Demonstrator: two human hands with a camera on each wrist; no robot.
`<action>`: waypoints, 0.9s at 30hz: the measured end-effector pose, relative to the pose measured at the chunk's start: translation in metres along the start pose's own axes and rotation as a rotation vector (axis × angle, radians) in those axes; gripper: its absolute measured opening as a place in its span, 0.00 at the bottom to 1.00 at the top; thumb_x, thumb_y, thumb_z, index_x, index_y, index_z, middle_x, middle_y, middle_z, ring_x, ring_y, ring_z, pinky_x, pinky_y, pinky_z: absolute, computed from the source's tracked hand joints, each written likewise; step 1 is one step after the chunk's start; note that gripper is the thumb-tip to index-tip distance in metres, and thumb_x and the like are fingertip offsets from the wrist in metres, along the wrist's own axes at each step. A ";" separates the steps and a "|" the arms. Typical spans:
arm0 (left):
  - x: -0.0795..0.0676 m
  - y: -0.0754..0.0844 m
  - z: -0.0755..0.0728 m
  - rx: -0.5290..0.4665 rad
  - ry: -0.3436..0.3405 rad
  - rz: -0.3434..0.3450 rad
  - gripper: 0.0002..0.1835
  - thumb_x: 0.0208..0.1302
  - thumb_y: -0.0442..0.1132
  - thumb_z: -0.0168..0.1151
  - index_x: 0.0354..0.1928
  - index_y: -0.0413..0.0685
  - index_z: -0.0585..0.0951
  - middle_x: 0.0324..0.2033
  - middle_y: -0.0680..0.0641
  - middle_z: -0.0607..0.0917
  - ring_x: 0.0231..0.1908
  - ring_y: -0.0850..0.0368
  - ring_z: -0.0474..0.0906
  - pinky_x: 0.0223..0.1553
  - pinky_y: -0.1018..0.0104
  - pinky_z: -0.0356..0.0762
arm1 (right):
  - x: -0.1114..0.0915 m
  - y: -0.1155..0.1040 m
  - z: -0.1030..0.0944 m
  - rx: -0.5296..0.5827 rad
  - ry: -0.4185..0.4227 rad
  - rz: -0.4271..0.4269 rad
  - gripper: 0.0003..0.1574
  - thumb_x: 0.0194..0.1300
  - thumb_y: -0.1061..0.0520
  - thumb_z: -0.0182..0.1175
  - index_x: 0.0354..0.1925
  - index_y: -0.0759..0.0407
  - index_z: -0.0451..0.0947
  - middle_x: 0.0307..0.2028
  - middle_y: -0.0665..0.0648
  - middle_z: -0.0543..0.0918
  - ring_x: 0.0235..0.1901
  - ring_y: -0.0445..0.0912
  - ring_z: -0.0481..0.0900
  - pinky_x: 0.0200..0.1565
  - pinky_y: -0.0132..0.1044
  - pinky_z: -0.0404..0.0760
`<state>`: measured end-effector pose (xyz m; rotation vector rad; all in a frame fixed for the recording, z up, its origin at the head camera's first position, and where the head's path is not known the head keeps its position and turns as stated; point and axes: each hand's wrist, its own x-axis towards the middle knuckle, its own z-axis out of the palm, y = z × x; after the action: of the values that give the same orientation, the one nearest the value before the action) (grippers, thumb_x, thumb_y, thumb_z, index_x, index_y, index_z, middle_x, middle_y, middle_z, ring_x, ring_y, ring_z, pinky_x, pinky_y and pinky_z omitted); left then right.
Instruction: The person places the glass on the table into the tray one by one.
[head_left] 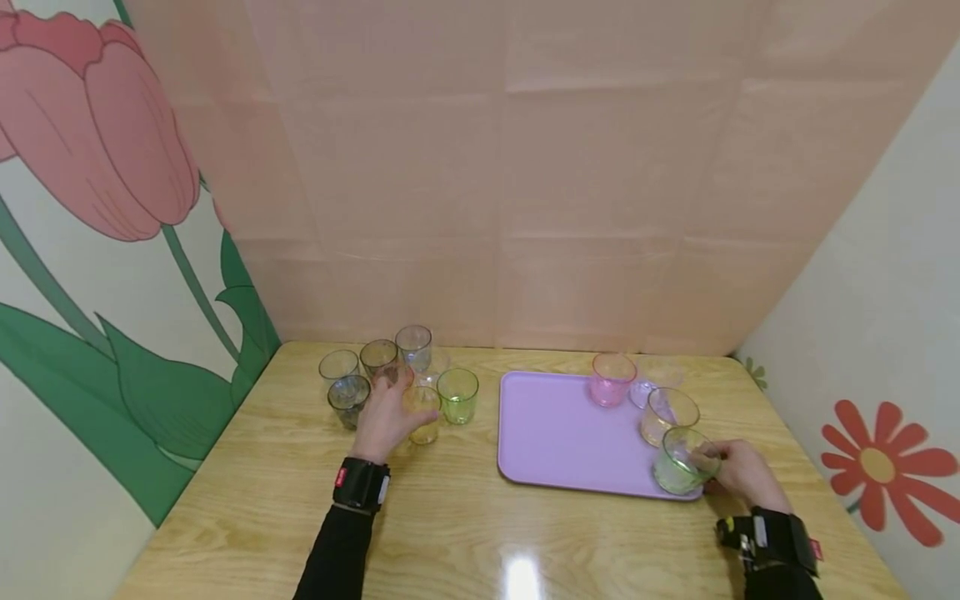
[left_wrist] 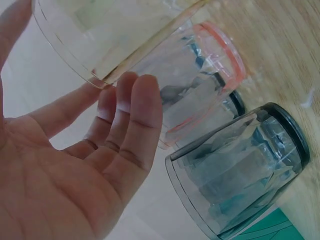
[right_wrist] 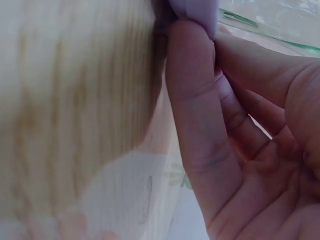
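Note:
My left hand [head_left: 386, 417] reaches in among a group of tinted glasses, thumb and fingers spread on either side of a yellow glass [head_left: 424, 417]. In the left wrist view the fingertips lie right by that yellow glass [left_wrist: 120, 35]. Close behind them stand a glass with a pink base [left_wrist: 220, 55] and a dark grey glass [left_wrist: 245, 170]. At the right, my right hand [head_left: 746, 471] pinches the edge of the purple tray [head_left: 570, 442] between thumb and finger, beside a green glass [head_left: 678, 467] standing on the tray's near right corner.
A light green glass [head_left: 459, 396] stands right of the left hand; brown [head_left: 378, 360] and bluish [head_left: 414, 346] glasses stand behind it. Along the tray's right side are a pink glass [head_left: 612, 382] and a pale yellow glass [head_left: 667, 412]. A backdrop [head_left: 495, 250] closes off the table's far edge.

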<state>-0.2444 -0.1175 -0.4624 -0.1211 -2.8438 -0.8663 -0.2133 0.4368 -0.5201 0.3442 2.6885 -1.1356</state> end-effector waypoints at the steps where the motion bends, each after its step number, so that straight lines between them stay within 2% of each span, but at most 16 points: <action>1: 0.000 0.001 0.000 0.013 -0.007 -0.003 0.51 0.47 0.64 0.73 0.71 0.50 0.68 0.47 0.37 0.74 0.33 0.49 0.73 0.24 0.60 0.72 | 0.000 0.000 0.000 0.000 -0.003 -0.005 0.25 0.64 0.50 0.66 0.48 0.71 0.81 0.40 0.62 0.84 0.36 0.48 0.79 0.34 0.40 0.81; 3: 0.000 0.002 0.001 0.039 -0.021 -0.008 0.54 0.44 0.67 0.73 0.72 0.52 0.66 0.44 0.38 0.73 0.29 0.52 0.70 0.20 0.63 0.66 | 0.000 0.000 0.000 0.005 -0.005 -0.006 0.22 0.65 0.51 0.65 0.46 0.70 0.82 0.38 0.61 0.84 0.35 0.48 0.79 0.34 0.39 0.81; 6: 0.000 0.003 0.001 0.078 -0.025 -0.006 0.57 0.41 0.70 0.73 0.73 0.52 0.65 0.43 0.39 0.73 0.27 0.53 0.69 0.18 0.64 0.65 | 0.000 0.000 -0.001 0.005 -0.005 -0.012 0.21 0.66 0.51 0.64 0.44 0.69 0.82 0.36 0.59 0.83 0.34 0.47 0.79 0.33 0.40 0.80; 14: -0.003 0.004 0.002 0.123 -0.053 -0.001 0.52 0.41 0.68 0.74 0.69 0.52 0.71 0.48 0.38 0.73 0.29 0.53 0.73 0.21 0.62 0.70 | -0.001 0.002 0.000 -0.032 0.017 -0.037 0.21 0.65 0.52 0.64 0.46 0.70 0.82 0.39 0.62 0.85 0.34 0.46 0.79 0.33 0.38 0.80; 18: -0.004 0.004 0.002 0.142 -0.069 0.003 0.55 0.41 0.67 0.75 0.71 0.51 0.67 0.52 0.35 0.75 0.34 0.48 0.77 0.23 0.58 0.75 | -0.001 0.001 0.001 -0.053 0.021 -0.037 0.20 0.66 0.50 0.63 0.44 0.67 0.83 0.37 0.59 0.83 0.35 0.48 0.78 0.33 0.38 0.77; 22: -0.006 0.004 0.000 0.130 -0.094 -0.004 0.56 0.40 0.67 0.75 0.70 0.48 0.67 0.57 0.35 0.77 0.47 0.40 0.80 0.37 0.45 0.81 | 0.000 0.001 0.002 -0.032 0.024 -0.020 0.24 0.64 0.47 0.65 0.45 0.67 0.83 0.38 0.60 0.84 0.36 0.49 0.78 0.33 0.38 0.78; 25: -0.008 0.003 0.001 0.049 -0.139 -0.006 0.54 0.41 0.64 0.77 0.69 0.46 0.68 0.62 0.37 0.76 0.58 0.38 0.76 0.51 0.40 0.77 | 0.000 0.003 0.003 -0.007 0.032 -0.022 0.25 0.63 0.47 0.66 0.46 0.68 0.83 0.41 0.63 0.83 0.37 0.48 0.79 0.33 0.39 0.81; 27: -0.009 0.003 0.002 -0.009 -0.166 0.004 0.54 0.42 0.61 0.78 0.69 0.44 0.67 0.63 0.37 0.75 0.60 0.38 0.74 0.55 0.41 0.74 | 0.001 0.004 0.004 -0.004 0.036 -0.039 0.24 0.63 0.48 0.66 0.46 0.68 0.82 0.42 0.64 0.83 0.37 0.48 0.80 0.33 0.39 0.83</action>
<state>-0.2358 -0.1140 -0.4640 -0.2087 -2.9918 -0.9077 -0.2122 0.4372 -0.5258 0.3152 2.7398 -1.1447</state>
